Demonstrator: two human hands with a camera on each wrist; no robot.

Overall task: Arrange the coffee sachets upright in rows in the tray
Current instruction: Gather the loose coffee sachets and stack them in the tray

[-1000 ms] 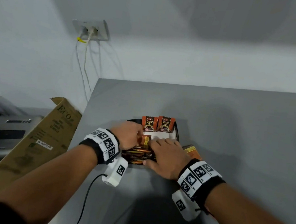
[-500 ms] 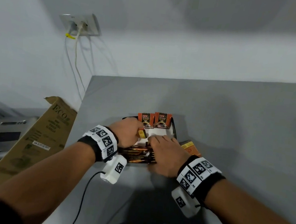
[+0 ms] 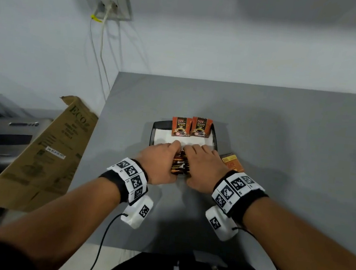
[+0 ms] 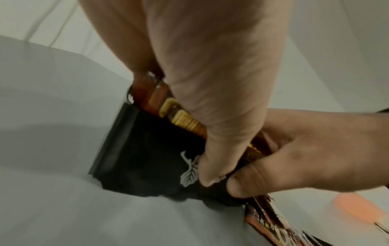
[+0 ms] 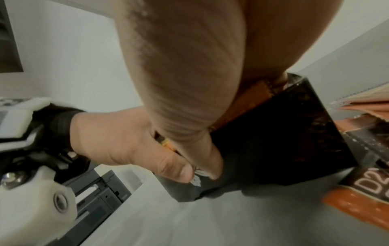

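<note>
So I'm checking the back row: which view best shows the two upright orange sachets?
The head view: both upright orange coffee sachets stand fully visible, labels facing the camera, at the far end of the black tray. Neither wrist view shows that pair; each shows only the tray's near wall.

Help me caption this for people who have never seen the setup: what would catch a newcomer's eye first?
First, the left hand and right hand pressed side by side over a packed row of coffee sachets at the near end of the black tray. Next, two orange sachets standing upright against the tray's far wall, labels facing the camera. Then the checkered marker bands on both wrists.
</note>
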